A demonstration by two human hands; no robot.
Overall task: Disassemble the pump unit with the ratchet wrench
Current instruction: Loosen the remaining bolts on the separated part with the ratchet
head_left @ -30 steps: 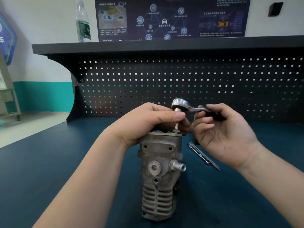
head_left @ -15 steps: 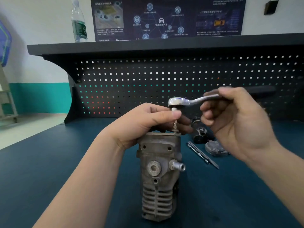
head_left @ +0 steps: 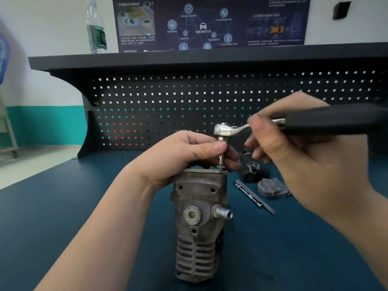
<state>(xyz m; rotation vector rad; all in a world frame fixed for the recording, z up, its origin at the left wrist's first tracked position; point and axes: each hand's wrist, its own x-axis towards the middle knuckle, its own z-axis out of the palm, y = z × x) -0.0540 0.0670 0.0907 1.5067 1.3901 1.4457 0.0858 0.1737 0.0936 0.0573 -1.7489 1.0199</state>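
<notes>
The grey cast pump unit (head_left: 198,223) stands upright on the blue bench, finned end toward me. My left hand (head_left: 178,156) rests on its top and pinches the socket bit (head_left: 220,156) that stands on a bolt at the top right corner. The ratchet wrench (head_left: 228,129) sits on that bit, chrome head above my left thumb, black handle reaching right. My right hand (head_left: 294,148) grips the handle, fingers curled round it.
A thin metal extension bar (head_left: 253,195) lies on the bench right of the pump. Behind it are a black cylindrical part (head_left: 251,169) and a round grey cover (head_left: 271,188). A black pegboard (head_left: 189,106) backs the bench, with a water bottle (head_left: 96,28) on its shelf.
My right hand swung the wrench handle away from me and to the right, turning it about the head. The parts behind it came into view. My left hand stayed on the bit.
</notes>
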